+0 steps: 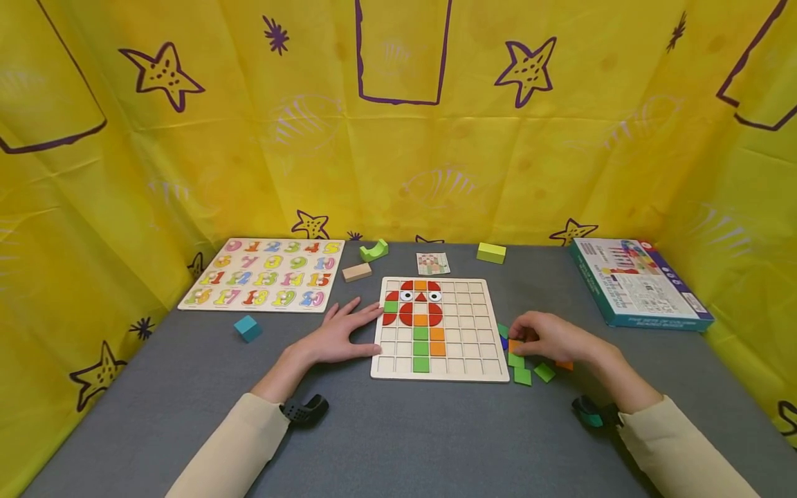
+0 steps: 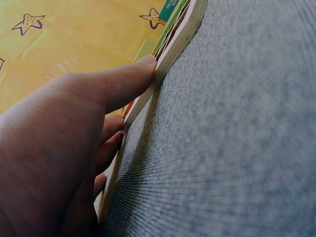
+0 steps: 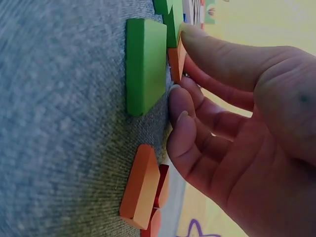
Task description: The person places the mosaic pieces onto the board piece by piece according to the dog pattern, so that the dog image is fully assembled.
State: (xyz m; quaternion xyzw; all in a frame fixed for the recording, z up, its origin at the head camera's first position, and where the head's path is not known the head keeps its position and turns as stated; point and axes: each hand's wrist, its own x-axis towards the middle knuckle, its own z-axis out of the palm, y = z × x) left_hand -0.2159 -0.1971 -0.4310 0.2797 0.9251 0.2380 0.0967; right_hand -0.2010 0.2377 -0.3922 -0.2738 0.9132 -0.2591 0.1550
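Note:
A wooden grid board (image 1: 471,335) lies mid-table, with red, orange, green and eye-printed tiles set in its left and central squares. My left hand (image 1: 339,337) rests at the board's left edge, fingers spread; the left wrist view shows the thumb (image 2: 131,81) against the rim. To the right of the board, my right hand (image 1: 551,335) pinches an orange square tile (image 3: 176,64) between thumb and fingertips, just over the loose tiles. Close by lie green tiles (image 1: 522,376) and a blue one (image 1: 504,343). Nearer the right wrist camera sit a green tile (image 3: 145,66) and another orange tile (image 3: 139,190).
Behind the board are a small picture card (image 1: 432,263), a yellow block (image 1: 491,253), a green arch block (image 1: 374,250) and a plain wooden block (image 1: 357,272). A number puzzle (image 1: 261,275) and blue cube (image 1: 248,328) lie left; a flat box (image 1: 641,283) lies right.

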